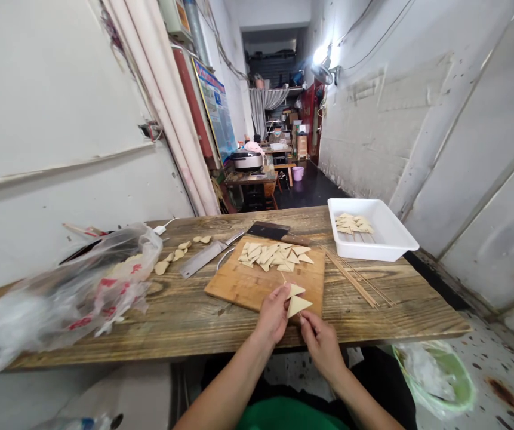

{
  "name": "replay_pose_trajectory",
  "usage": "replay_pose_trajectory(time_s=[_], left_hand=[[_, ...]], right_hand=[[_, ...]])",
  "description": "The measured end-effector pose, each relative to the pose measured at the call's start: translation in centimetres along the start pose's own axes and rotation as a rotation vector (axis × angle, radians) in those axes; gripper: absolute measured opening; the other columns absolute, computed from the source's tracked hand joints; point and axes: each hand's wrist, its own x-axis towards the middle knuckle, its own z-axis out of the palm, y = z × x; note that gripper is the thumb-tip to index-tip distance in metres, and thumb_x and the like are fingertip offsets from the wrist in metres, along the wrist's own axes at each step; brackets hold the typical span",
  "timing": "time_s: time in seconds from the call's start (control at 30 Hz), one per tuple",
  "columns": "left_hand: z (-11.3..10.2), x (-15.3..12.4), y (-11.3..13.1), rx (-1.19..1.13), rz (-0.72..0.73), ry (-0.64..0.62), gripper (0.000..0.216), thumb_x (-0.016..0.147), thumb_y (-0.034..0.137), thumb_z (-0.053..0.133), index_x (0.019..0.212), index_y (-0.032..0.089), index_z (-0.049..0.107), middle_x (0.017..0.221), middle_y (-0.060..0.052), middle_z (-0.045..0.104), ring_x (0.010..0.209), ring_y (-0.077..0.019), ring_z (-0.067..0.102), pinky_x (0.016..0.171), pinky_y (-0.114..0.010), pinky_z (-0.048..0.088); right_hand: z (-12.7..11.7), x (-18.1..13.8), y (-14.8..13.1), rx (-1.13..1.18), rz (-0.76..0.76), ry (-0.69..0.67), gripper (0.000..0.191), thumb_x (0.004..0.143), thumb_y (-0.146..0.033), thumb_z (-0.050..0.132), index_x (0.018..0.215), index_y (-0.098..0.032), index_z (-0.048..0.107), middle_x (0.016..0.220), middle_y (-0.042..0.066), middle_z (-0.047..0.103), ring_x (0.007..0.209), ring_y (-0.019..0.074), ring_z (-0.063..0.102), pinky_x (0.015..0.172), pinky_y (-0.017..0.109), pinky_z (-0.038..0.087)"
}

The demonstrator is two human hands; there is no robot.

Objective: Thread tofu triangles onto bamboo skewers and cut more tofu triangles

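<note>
Two pale triangular pieces (pixel 299 306) sit on a thin wooden skewer (pixel 284 277) over the front of the bamboo cutting board (pixel 227 280). My left hand (pixel 275 312) is closed on the triangular pieces from the left side. At the skewer's lower end, my right hand (pixel 319 339) pinches the stick between thumb and fingers. Farther back on the board lies a heap of loose triangular pieces (pixel 274 255). What the pieces are made of I cannot tell for certain.
Bare skewers (pixel 350 278) lie right of the board, before a white tray (pixel 384 233) holding loaded skewers (pixel 354 224). A cleaver (pixel 203 258) and a dark-bladed knife (pixel 270 231) lie behind and left. Round pieces (pixel 162 267) and a plastic bag (pixel 117 275) occupy the left. A person (pixel 277 135) sits far back.
</note>
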Motion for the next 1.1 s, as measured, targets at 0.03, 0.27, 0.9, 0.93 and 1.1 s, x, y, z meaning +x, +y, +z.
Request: replay_pose_trajectory(time_s=[0.03,0.27,0.9,0.93,1.1], left_hand=[[-0.1,0.2,-0.1,0.017,-0.002,-0.013,0.031,0.07,0.034,0.068,0.087,0.009,0.061,0.077,-0.01,0.068,0.07,-0.0169,0.064,0.062,-0.023,0.049],[-1.6,4.6,1.7,0.642,0.486,0.085,0.031,0.078,0.034,0.057,0.103,0.016,0.062,0.105,-0.011,0.064,0.098,-0.0196,0.058,0.089,-0.035,0.042],[4.6,13.0,1.2,1.371,0.759,-0.416,0.018,0.071,0.007,0.056,0.059,0.02,0.061,0.07,-0.007,0.062,0.099,-0.0225,0.05,0.105,-0.048,0.011],[4.6,12.7,1.2,1.26,0.732,-0.381,0.014,0.071,0.01,0.057,0.062,0.02,0.062,0.075,-0.007,0.063,0.101,-0.0226,0.05,0.105,-0.047,0.014],[3.5,9.8,2.1,0.615,0.331,-0.249,0.018,0.076,0.025,0.059,0.092,0.017,0.064,0.092,-0.009,0.064,0.091,-0.0197,0.057,0.087,-0.039,0.043]], right_hand=[[-0.1,0.1,0.1,0.001,0.004,0.002,0.029,0.088,-0.03,0.04,0.095,-0.014,0.063,0.064,0.003,0.063,0.056,0.0135,0.057,0.054,0.02,0.043],[-2.5,0.1,1.7,0.011,0.099,0.1,0.032,0.087,-0.037,0.042,0.096,-0.013,0.063,0.066,0.004,0.062,0.058,0.015,0.057,0.053,0.021,0.043],[-5.6,-1.9,3.9,0.271,0.308,0.181,0.04,0.085,-0.044,0.045,0.104,-0.011,0.057,0.054,-0.004,0.042,0.046,0.01,0.039,0.042,0.02,0.031],[-5.7,-2.0,3.8,0.277,0.307,0.187,0.04,0.085,-0.044,0.045,0.105,-0.011,0.057,0.053,-0.005,0.042,0.045,0.0099,0.038,0.042,0.02,0.031],[-5.6,-2.3,3.3,0.278,0.289,0.203,0.038,0.085,-0.043,0.047,0.103,-0.012,0.059,0.054,-0.003,0.047,0.045,0.0101,0.042,0.042,0.02,0.034]])
